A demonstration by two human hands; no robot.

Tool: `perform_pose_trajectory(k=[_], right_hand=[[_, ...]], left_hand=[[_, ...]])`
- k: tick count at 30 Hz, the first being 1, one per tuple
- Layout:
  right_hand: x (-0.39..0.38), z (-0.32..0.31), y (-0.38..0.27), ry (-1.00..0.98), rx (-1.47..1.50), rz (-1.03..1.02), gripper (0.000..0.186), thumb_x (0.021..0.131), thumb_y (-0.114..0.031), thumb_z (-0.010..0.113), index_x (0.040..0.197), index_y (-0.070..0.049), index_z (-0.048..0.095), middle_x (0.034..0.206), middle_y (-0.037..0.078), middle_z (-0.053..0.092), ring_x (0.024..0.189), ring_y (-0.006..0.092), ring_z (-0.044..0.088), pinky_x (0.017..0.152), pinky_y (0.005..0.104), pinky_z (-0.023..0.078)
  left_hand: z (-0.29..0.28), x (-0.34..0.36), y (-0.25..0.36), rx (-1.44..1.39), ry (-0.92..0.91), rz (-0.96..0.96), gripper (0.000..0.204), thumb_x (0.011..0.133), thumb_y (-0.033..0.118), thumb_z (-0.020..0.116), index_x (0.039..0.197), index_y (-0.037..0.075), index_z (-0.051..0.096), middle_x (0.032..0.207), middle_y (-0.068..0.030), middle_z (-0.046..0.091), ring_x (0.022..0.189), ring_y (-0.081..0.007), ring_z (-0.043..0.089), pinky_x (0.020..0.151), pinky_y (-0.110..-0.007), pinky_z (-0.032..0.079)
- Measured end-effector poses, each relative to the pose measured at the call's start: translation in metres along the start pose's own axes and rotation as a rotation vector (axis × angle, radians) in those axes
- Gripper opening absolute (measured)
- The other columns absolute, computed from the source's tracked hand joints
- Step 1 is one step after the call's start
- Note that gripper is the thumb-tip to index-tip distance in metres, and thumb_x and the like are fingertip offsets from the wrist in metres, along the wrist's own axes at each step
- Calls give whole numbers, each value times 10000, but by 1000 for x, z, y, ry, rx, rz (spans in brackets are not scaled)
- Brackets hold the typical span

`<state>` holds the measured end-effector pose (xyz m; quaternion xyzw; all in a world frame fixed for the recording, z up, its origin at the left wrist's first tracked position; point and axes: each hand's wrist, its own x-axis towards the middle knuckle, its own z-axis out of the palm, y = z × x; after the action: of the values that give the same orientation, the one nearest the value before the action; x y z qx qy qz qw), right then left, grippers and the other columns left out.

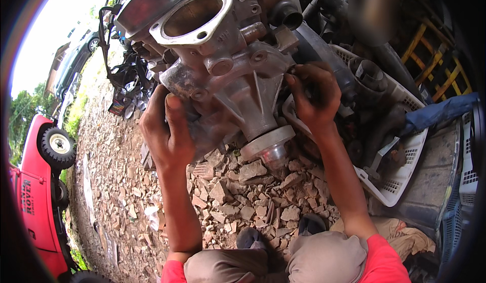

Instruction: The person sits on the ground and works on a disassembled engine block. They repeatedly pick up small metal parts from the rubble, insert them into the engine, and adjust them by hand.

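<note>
In front of me stands a grey metal engine [223, 67] with a wide round opening in a triangular flange on top. From its front a ribbed, cone-shaped casting [249, 108] juts toward me, ending in a round shaft flange [268, 143]. My left hand [169, 131] is closed against the casting's lower left side, thumb up, its other fingertips partly hidden. On the opposite side, my right hand [320, 93] has its fingers curled and thumb pressed in at the casting's right edge. Whatever small thing lies between those fingertips is too dark to make out.
Broken stones and tile pieces [228, 197] cover the ground below. At right, a white plastic crate [400, 181] holds pipes and metal parts beside a blue cloth [440, 113] and a yellow metal rack [430, 62]. A red vehicle [40, 202] is parked at left. Black cables [104, 40] hang by the engine.
</note>
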<state>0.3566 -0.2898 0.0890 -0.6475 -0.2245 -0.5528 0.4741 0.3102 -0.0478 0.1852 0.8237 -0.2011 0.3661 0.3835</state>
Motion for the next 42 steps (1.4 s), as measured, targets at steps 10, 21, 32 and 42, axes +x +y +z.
perform_pose_trajectory(k=[10,21,32,42], right_hand=[[-2,0,2,-4,48,50,204,782,-9,752,943,-22,628,848,78,619,620,125,577,560,239,454],[-1,3,0,19,-22,-37,292,749,85,748,997,-11,627,855,81,617,652,117,587,561,240,470],[-4,7,9,61,48,-38,297,754,53,768,1014,-20,645,886,76,616,650,94,578,530,231,448],[-2,7,-7,57,39,6,232,787,59,735,985,-25,649,853,69,621,625,90,577,528,232,453]], left_hand=[[-5,-4,4,46,-99,-103,609,1026,473,317,1160,-29,634,839,-96,652,724,-135,535,646,-298,393],[-5,-3,0,67,-82,-43,634,1029,480,297,1168,-45,623,829,-101,655,699,-141,546,628,-297,400],[-5,-2,0,63,-103,-44,630,1032,466,286,1185,-51,610,914,-145,683,749,-177,591,671,-312,438],[-6,-4,3,33,-123,-118,632,1024,488,298,1183,-30,622,928,-136,681,762,-170,590,688,-314,442]])
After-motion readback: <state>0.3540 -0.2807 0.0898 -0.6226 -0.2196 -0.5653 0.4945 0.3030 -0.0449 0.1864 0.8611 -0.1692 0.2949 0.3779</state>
